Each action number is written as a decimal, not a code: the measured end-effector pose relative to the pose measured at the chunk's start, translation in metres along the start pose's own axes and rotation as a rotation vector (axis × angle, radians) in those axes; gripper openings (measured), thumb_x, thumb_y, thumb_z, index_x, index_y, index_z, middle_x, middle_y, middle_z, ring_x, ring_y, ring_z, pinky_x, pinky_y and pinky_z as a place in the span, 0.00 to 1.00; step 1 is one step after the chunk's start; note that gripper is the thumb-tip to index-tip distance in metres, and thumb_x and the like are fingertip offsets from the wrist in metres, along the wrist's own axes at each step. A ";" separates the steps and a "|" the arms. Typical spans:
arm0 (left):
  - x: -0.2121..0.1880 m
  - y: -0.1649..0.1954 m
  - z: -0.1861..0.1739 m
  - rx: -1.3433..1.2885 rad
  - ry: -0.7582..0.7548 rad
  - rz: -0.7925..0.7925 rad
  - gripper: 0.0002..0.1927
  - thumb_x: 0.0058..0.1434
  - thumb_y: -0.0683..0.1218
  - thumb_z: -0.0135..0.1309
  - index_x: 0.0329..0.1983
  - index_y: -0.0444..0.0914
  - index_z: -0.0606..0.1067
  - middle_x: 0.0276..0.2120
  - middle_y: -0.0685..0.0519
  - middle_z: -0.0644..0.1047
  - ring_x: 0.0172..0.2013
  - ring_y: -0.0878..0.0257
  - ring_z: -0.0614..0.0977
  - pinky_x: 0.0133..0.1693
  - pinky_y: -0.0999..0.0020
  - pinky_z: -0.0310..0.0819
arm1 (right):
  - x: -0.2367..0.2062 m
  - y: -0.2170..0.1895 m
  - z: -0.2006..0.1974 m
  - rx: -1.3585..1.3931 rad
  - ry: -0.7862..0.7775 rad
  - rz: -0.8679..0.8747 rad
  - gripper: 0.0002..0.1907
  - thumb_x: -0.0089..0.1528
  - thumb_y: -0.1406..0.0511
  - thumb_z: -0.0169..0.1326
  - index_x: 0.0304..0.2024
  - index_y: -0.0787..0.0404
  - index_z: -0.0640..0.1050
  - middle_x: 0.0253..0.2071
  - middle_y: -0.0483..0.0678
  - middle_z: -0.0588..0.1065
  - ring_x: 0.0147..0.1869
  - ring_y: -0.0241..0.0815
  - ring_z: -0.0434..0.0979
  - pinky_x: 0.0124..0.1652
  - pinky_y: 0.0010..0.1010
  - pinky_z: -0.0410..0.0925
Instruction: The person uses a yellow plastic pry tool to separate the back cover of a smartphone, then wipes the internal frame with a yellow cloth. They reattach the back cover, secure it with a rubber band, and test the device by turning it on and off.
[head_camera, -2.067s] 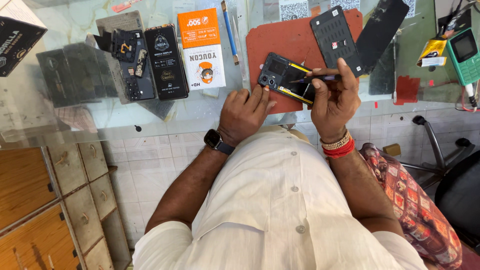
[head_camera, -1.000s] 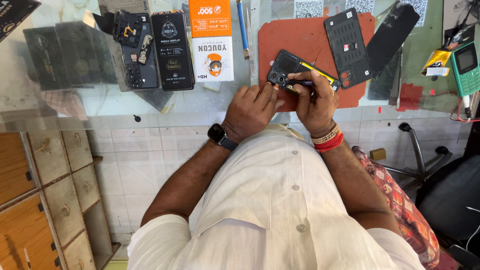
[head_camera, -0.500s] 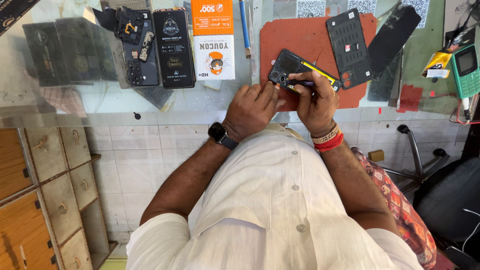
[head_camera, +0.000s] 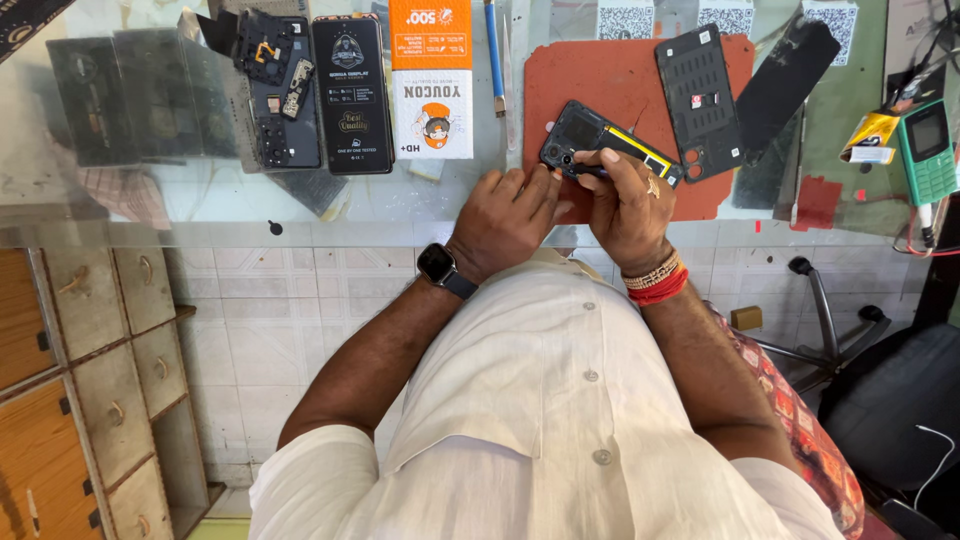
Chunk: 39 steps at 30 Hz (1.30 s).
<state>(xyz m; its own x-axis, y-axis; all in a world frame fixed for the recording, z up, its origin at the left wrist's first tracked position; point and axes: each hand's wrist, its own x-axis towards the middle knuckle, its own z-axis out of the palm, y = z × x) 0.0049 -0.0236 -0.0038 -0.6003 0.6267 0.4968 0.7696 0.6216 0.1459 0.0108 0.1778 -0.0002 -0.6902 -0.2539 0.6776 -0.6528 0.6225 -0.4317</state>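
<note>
An opened phone (head_camera: 605, 152), dark with its back cover off and a yellow strip showing along one long edge, is seen from above lying on a red mat (head_camera: 600, 85) on a glass worktop (head_camera: 420, 205). The left hand (head_camera: 510, 215), with a black watch on its wrist, is laid against the near end of the phone, its fingertips bent and pressed together at the corner by the camera cluster. The right hand (head_camera: 630, 205), with red and beaded bands on its wrist, is curled over the middle of the phone, thumb and forefinger pinching what appears to be a thin dark tool; the tip is too small to make out. Just beside the phone on the mat a black back cover (head_camera: 700, 100) is lying with its inner face up. Farther left on the worktop a dismantled phone frame (head_camera: 280, 90), a black screen box (head_camera: 352, 92) and an orange and white packet (head_camera: 431, 78) are set side by side, and a green keypad phone (head_camera: 928, 150) is placed at the far right. The phone is judged light and stiff, but fragile with its insides exposed; it is best held by its outer edges and corners, with the open boards and cables left untouched.
</note>
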 end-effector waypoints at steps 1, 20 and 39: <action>0.000 0.000 0.000 0.001 0.003 -0.002 0.19 0.68 0.50 0.60 0.52 0.29 0.79 0.46 0.46 0.79 0.38 0.58 0.76 0.37 0.63 0.69 | 0.002 0.000 0.000 -0.007 0.002 -0.013 0.25 0.69 0.78 0.57 0.64 0.65 0.63 0.44 0.56 0.80 0.46 0.50 0.84 0.42 0.36 0.78; 0.003 -0.003 -0.006 -0.037 0.057 -0.008 0.14 0.68 0.50 0.58 0.46 0.34 0.78 0.43 0.48 0.77 0.39 0.58 0.75 0.36 0.62 0.70 | 0.065 -0.027 -0.027 -0.073 -0.175 -0.031 0.18 0.62 0.68 0.70 0.54 0.59 0.81 0.29 0.40 0.77 0.34 0.39 0.78 0.61 0.54 0.64; 0.014 0.006 0.024 -0.443 -0.017 -0.260 0.04 0.58 0.46 0.58 0.34 0.42 0.78 0.30 0.52 0.77 0.33 0.52 0.80 0.34 0.52 0.72 | 0.061 -0.040 -0.024 -0.160 -0.008 -0.031 0.19 0.59 0.70 0.68 0.52 0.63 0.81 0.36 0.42 0.80 0.41 0.41 0.77 0.53 0.45 0.62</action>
<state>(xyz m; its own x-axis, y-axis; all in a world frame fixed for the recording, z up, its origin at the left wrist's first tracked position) -0.0043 0.0000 -0.0163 -0.7847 0.4878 0.3826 0.6106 0.5013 0.6131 0.0024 0.1555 0.0728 -0.6735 -0.2797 0.6842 -0.6160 0.7240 -0.3104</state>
